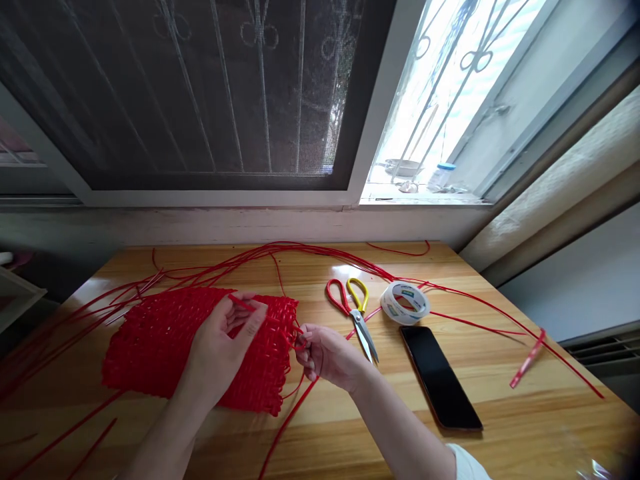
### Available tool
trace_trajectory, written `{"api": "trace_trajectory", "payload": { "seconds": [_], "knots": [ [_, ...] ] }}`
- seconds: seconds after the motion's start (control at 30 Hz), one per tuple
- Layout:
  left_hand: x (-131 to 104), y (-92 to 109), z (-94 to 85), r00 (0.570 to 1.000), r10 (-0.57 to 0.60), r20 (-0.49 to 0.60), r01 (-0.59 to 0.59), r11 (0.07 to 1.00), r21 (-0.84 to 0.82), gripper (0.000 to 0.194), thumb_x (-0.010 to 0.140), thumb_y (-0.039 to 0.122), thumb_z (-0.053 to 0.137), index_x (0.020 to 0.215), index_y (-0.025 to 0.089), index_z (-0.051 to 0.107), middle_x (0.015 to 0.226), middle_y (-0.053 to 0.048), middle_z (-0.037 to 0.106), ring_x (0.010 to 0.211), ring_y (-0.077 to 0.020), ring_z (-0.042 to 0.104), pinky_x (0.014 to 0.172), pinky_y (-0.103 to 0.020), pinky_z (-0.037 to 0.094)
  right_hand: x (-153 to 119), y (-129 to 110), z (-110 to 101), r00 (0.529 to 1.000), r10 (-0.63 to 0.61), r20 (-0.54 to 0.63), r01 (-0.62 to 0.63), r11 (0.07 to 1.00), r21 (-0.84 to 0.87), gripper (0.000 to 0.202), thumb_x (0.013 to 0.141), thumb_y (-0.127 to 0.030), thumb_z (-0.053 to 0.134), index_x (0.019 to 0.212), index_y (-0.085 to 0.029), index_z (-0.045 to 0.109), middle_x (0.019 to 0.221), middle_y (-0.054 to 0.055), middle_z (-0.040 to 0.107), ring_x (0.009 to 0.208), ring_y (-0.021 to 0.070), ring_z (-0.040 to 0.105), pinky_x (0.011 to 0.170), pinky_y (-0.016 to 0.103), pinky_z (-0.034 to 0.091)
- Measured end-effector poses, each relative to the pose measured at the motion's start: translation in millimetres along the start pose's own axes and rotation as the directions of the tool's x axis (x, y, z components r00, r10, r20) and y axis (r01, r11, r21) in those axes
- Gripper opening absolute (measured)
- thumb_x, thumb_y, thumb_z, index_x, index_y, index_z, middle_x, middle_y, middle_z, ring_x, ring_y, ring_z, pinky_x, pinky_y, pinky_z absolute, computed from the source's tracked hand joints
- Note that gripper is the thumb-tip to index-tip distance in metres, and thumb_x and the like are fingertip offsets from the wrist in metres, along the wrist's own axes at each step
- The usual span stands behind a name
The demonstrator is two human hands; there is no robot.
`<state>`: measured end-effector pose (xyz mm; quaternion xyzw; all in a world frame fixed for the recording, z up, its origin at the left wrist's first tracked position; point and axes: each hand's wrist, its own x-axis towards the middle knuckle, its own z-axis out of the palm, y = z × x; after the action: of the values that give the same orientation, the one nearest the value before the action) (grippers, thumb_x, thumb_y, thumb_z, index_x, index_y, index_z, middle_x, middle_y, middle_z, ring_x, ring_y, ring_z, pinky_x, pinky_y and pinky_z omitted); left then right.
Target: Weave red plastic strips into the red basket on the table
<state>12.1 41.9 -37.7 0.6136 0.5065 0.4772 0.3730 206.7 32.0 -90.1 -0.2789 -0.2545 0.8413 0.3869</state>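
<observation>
A red woven piece (pixel 160 340), made of thin plastic-looking strips, lies on the table in front of me. Over its upper right part, my left hand (pixel 225 333) pinches a red strip between thumb and fingers. My right hand (pixel 330 357) is at the right edge of the weave, its fingertips closed on a thin red strip where it meets the border. Exactly how the strip passes between those fingers is partly hidden. Loose strip ends hang along that edge.
Scissors (pixel 359 317) with red and yellow handles, a tape roll (pixel 405 302) and a black phone (pixel 440 377) lie right of my hands. Long red strips (pixel 300 245) arc across the back of the wooden table (pixel 500 400). A screened window (pixel 225 100) stands behind.
</observation>
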Motion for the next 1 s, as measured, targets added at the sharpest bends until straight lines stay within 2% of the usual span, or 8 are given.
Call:
{"api": "trace_trajectory", "payload": {
  "seconds": [0.1,0.2,0.3,0.4,0.5,0.6,0.83,1.0],
  "knots": [
    [-3.5,-2.3,1.9,0.996,0.068,0.054,-0.081,0.952,0.294,0.03,0.085,0.044,0.051,0.102,0.021,0.06,0.105,-0.005,0.063,0.098,-0.018,0.059,0.086,-0.033,0.049,-3.8,1.0,7.8,0.993,-0.09,-0.078,0.086,0.995,-0.05,0.015,0.068,-0.022,0.063,0.068,-0.017,0.049,0.055,-0.003,0.054,0.045,0.0065,0.045,0.04,0.017,0.042],
    [-0.9,1.0,2.1,0.988,0.147,0.055,-0.157,0.893,0.421,0.034,0.089,0.044,0.04,0.092,0.02,0.063,0.098,-0.006,0.064,0.093,-0.0197,0.061,0.081,-0.034,0.05,-4.7,2.5,14.6,0.974,-0.202,-0.098,0.191,0.976,-0.108,0.026,0.072,-0.038,0.065,0.069,-0.017,0.05,0.057,-0.002,0.054,0.049,0.0082,0.047,0.044,0.019,0.043],
    [6.3,3.7,0.6,1.0,0.02,-0.019,-0.013,0.95,0.311,0.038,0.088,0.05,0.038,0.093,0.019,0.06,0.09,-0.006,0.065,0.075,-0.0188,0.066,0.066,-0.032,0.054,-3.0,7.1,20.2,0.949,-0.303,-0.088,0.281,0.939,-0.2,0.035,0.069,-0.048,0.069,0.076,-0.017,0.055,0.071,-0.001,0.058,0.065,0.0099,0.053,0.059,0.022,0.048],
    [12.9,7.3,0.4,0.989,-0.14,-0.037,0.143,0.984,0.105,0.039,0.086,0.054,0.04,0.097,0.019,0.055,0.09,-0.005,0.064,0.061,-0.018,0.065,0.046,-0.028,0.053,1.7,17.3,27.6,0.942,-0.308,-0.133,0.271,0.932,-0.242,0.044,0.055,-0.033,0.083,0.087,-0.02,0.056,0.085,-0.003,0.06,0.077,0.0103,0.056,0.072,0.023,0.047],
    [18.8,14.9,1.2,0.988,-0.145,-0.05,0.144,0.989,-0.023,0.034,0.085,0.05,0.046,0.095,0.019,0.053,0.086,-0.005,0.063,0.059,-0.0183,0.065,0.044,-0.026,0.052,8.8,32.0,37.9,0.957,-0.275,-0.087,0.254,0.946,-0.204,0.053,0.052,-0.028,0.085,0.096,-0.021,0.056,0.093,0.0,0.064,0.087,0.0158,0.06,0.083,0.031,0.046],
    [29.9,24.5,-1.4,0.988,-0.132,-0.084,0.121,0.985,-0.123,0.03,0.084,0.046,0.049,0.094,0.018,0.053,0.078,-0.004,0.064,0.057,-0.0169,0.065,0.045,-0.026,0.053,14.6,46.3,46.5,0.944,-0.33,-0.018,0.32,0.927,-0.196,0.043,0.059,-0.035,0.081,0.094,-0.019,0.06,0.093,0.003,0.067,0.092,0.0197,0.061,0.09,0.037,0.043],
    [66.9,38.9,-19.0,0.975,-0.194,-0.109,0.169,0.965,-0.202,0.018,0.085,0.028,0.05,0.091,0.013,0.059,0.061,-0.001,0.062,0.043,-0.0097,0.056,0.045,-0.019,0.05,14.7,57.6,45.0,0.955,-0.297,-0.007,0.28,0.908,-0.311,0.031,0.064,-0.039,0.076,0.084,-0.018,0.063,0.082,0.001,0.067,0.081,0.0172,0.061,0.082,0.032,0.044],
    [74.9,43.8,-23.0,0.972,-0.21,-0.106,0.186,0.962,-0.199,0.014,0.085,0.021,0.05,0.088,0.011,0.059,0.059,-0.001,0.062,0.044,-0.0086,0.055,0.045,-0.018,0.049,12.7,53.5,44.9,0.956,-0.294,-0.011,0.274,0.905,-0.327,0.03,0.064,-0.038,0.075,0.083,-0.018,0.063,0.082,0.002,0.067,0.081,0.0171,0.061,0.082,0.033,0.044]
  ]
}}
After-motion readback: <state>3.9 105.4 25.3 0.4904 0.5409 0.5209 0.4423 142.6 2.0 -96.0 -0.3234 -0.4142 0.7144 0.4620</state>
